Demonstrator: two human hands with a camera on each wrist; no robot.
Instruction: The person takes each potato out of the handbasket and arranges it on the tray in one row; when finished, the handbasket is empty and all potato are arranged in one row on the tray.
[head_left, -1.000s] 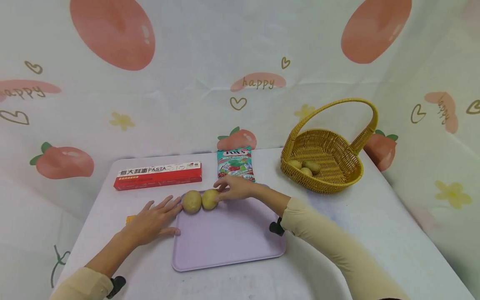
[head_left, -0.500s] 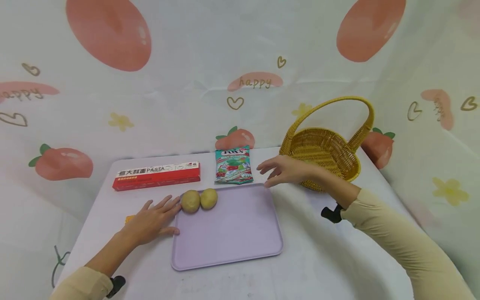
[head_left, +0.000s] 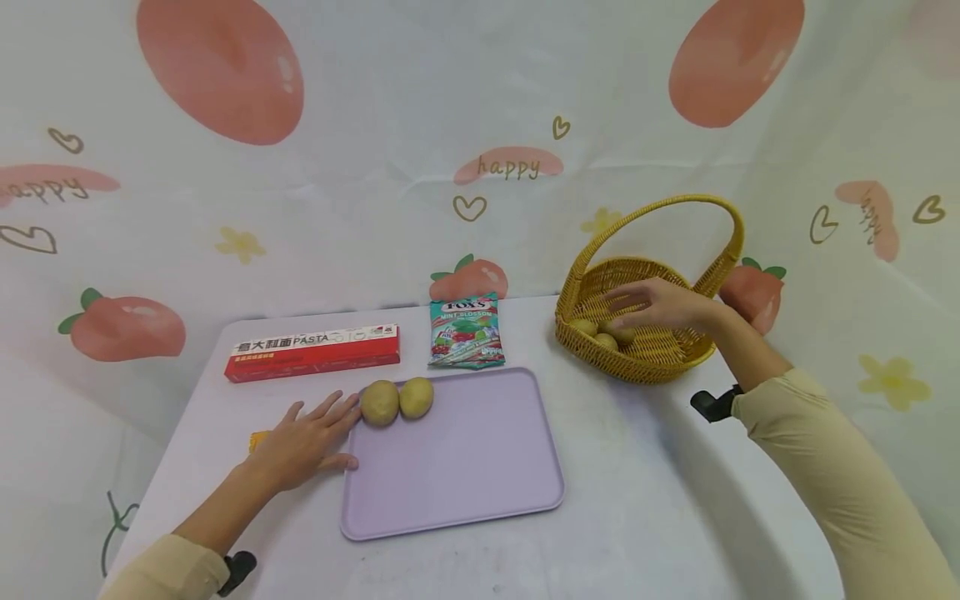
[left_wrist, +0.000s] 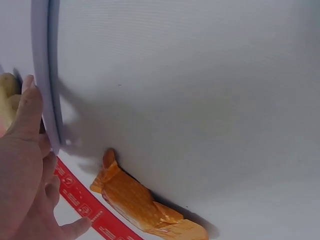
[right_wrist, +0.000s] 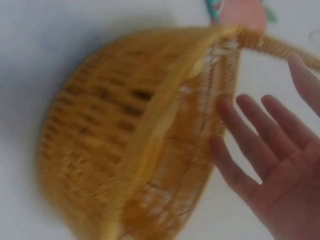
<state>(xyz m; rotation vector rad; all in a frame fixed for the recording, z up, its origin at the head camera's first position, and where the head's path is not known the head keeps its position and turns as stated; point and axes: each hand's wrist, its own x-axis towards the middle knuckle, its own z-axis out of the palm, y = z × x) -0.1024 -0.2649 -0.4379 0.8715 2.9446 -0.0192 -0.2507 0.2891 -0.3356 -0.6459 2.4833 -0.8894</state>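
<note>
Two potatoes sit side by side in the far left corner of the lilac tray (head_left: 457,458), a larger potato (head_left: 379,403) and a smaller potato (head_left: 416,397). My left hand (head_left: 303,446) lies with spread fingers at the tray's left edge, touching its rim. Over the wicker basket (head_left: 652,367) hovers my right hand (head_left: 660,304), its fingers extended and holding nothing. Several potatoes (head_left: 606,341) lie in the basket's left part, below those fingertips. The right wrist view is blurred and shows the hand beside the basket's opening (right_wrist: 170,165).
A red pasta box (head_left: 315,354) lies behind the tray on the left. Beside it stands a green candy bag (head_left: 467,332). An orange-wrapped item (left_wrist: 135,200) lies by my left hand, partly hidden in the head view. The basket's tall handle (head_left: 660,204) arches above it.
My right hand has let go of the smaller potato on the tray and moved right, over the basket. The left hand has stayed at the tray's left edge.
</note>
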